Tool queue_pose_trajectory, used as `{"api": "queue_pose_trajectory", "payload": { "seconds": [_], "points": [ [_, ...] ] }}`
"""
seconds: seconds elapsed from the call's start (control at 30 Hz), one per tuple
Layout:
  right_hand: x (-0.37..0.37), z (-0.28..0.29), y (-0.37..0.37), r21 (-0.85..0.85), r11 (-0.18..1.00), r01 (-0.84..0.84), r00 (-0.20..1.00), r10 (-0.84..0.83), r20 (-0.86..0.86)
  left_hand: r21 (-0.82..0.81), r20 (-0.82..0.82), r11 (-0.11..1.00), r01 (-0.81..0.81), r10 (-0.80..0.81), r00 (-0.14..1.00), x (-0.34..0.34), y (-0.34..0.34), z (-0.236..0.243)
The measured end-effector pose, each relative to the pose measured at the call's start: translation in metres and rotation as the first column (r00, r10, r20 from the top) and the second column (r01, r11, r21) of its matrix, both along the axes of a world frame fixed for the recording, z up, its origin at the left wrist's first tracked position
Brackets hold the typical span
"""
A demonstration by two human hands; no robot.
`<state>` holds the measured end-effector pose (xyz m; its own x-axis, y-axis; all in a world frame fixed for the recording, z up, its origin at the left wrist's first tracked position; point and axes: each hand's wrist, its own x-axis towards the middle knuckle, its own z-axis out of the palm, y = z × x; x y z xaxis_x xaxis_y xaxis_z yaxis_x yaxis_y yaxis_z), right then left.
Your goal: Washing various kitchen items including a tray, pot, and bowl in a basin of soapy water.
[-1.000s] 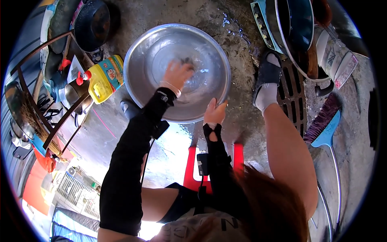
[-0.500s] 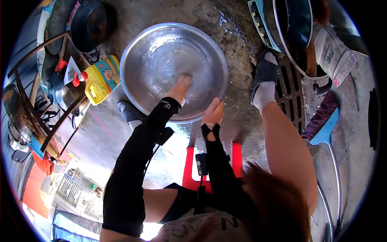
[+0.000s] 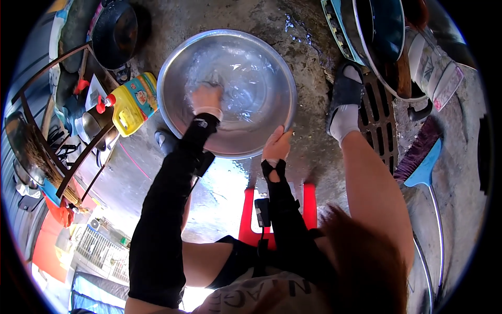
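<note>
A wide, round metal basin [image 3: 172,123] with clear water in it stands on the concrete floor in front of me. Inside it, toward the left, my left hand [image 3: 207,99] dips into the stirred, rippling water. Its fingertips are blurred and lost in the splash, so I cannot make out how they are held. At the basin's near right rim, my right hand [image 3: 276,145] is closed on the edge, thumb and fingertips at the rim. Black sleeves cover both forearms.
A yellow jug with a red cap [image 3: 130,107] stands left of the basin, near a rusty metal rack [image 3: 68,172]. A dark wok [image 3: 114,34] lies far left. To the right are a drain grate [image 3: 380,123], a blue broom [image 3: 426,165] and pans. A red stool [image 3: 250,212] is below me.
My left hand has swept up and to the left through the water, which is more churned now. My right hand stays at the rim.
</note>
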<state>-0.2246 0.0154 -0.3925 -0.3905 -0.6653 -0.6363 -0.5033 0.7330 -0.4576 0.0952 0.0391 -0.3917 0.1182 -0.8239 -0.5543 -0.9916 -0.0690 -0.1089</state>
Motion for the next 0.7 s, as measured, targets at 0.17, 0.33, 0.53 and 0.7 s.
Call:
{"api": "queue_pose_trajectory", "payload": {
  "seconds": [0.17,0.33,0.53,0.7],
  "points": [
    [0.006,-0.003,0.001,-0.002,1.0,-0.015,0.999,0.015,0.034,-0.317,-0.404,0.946,-0.065,-0.072,0.912,-0.042,0.016,-0.017],
    [-0.003,-0.002,0.0,-0.006,1.0,-0.005,1.0,0.005,0.028,-0.403,-0.492,0.825,-0.397,0.17,0.854,-0.038,-0.01,-0.021],
    [0.016,-0.005,0.011,-0.003,1.0,0.017,0.996,-0.017,0.09,-0.074,-0.711,0.783,-0.617,0.393,0.583,-0.044,0.072,-0.054],
    [0.046,-0.003,0.038,-0.076,0.995,0.068,0.984,-0.054,0.171,0.334,-0.713,0.711,-0.619,0.62,0.327,-0.111,0.076,0.0]
  ]
}}
